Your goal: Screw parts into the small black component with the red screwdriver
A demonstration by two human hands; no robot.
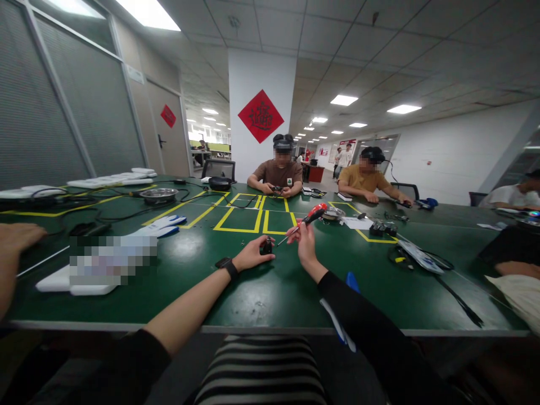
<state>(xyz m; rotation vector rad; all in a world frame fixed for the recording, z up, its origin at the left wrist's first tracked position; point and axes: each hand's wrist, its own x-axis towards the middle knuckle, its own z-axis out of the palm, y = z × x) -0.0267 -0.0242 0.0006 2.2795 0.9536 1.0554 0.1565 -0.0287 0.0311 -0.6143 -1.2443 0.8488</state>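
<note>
My left hand (252, 253) is closed around a small black part (267, 246) with a narrow top, low over the green table (287, 292). Its exact kind is too small to make out. In my right hand (305, 243) is a screwdriver (313, 215) with a red and black handle. Its metal shaft slants down and left, with the tip just right of the black part; I cannot tell whether they touch. Below my right forearm, a blue and white glove (337, 323) hangs over the table's front edge.
Gloves (162, 226) and white packs (95, 289) lie left, near a metal bowl (158, 194) and cables. Black parts (383, 228), a second bowl (333, 213) and a cable bundle (422, 256) lie right. Co-workers sit opposite; other people's arms reach in at both sides.
</note>
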